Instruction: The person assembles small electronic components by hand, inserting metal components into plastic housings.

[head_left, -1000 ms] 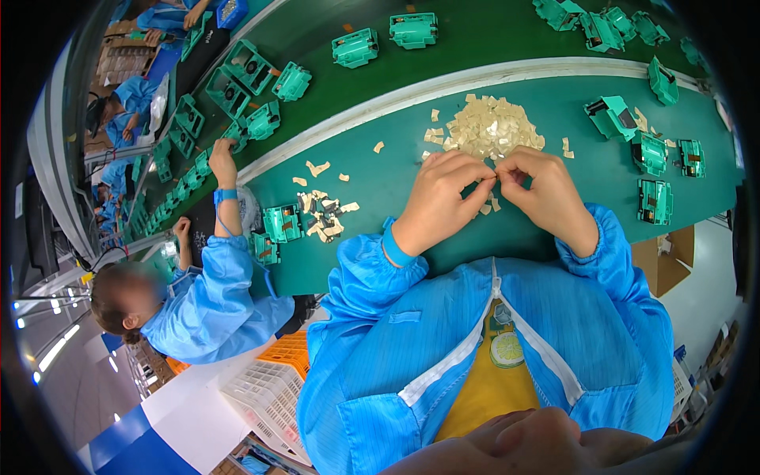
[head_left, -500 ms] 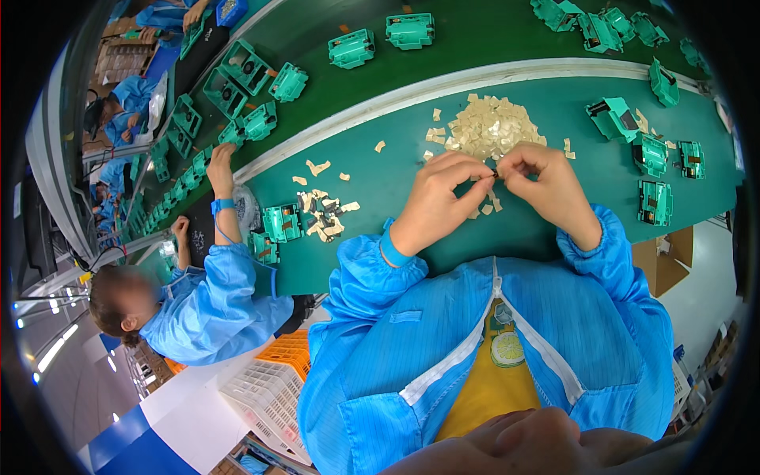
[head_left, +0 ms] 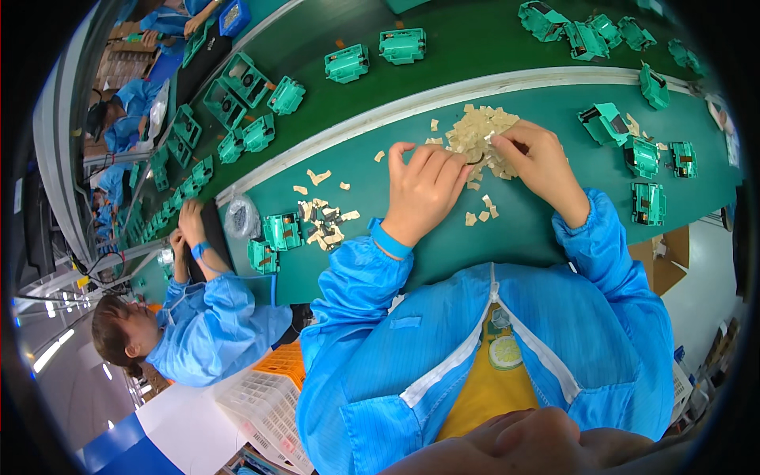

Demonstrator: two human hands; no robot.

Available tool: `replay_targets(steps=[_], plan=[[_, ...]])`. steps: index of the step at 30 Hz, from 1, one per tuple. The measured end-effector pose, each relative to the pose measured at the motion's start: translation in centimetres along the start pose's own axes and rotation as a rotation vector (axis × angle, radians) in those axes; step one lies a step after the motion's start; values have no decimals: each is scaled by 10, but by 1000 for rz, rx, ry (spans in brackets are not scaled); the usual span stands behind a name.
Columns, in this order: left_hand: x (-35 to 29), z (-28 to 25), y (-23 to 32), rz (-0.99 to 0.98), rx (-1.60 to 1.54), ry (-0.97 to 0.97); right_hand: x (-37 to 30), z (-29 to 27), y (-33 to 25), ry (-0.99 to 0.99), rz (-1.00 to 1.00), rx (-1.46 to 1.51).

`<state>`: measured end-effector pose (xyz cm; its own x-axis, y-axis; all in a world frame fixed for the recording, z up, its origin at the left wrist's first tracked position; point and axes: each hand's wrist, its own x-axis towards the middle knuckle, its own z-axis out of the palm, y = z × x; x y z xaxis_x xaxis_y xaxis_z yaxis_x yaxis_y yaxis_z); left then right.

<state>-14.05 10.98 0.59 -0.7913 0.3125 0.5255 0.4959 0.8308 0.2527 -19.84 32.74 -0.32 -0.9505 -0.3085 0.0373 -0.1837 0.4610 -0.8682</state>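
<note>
My left hand (head_left: 425, 192) is closed in a pinch at thumb and forefinger, holding a small dark curved strip (head_left: 477, 160); its little finger stands away. My right hand (head_left: 543, 162) is over the right side of a heap of small cream-coloured pieces (head_left: 469, 133). Its thumb and forefinger are pressed together at the heap, where a pale glint shows; what lies between them is too small to make out. A few loose cream pieces (head_left: 484, 212) are scattered on the green tabletop (head_left: 443, 249) between my forearms.
A smaller pile of cream and black pieces (head_left: 323, 224) lies left, by green plastic housings (head_left: 282, 231). More housings (head_left: 641, 157) stand right. Beyond a pale rail (head_left: 380, 104), a belt carries housings (head_left: 403, 46). A co-worker (head_left: 206, 317) sits left, beside a clear plastic bag (head_left: 241, 217).
My hands have parted: the right moved up to the heap, while the left kept the dark strip, shifting slightly left. The co-worker's raised hand drew back from the belt's housings.
</note>
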Motion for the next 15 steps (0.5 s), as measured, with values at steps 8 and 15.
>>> replay_targets(steps=[8,15], plan=[[6,2,-7,101,19,43,14,-9,-6,-39,113,144],[7,6,-11,201,10,44,34,-22,-23,-509,517,413]])
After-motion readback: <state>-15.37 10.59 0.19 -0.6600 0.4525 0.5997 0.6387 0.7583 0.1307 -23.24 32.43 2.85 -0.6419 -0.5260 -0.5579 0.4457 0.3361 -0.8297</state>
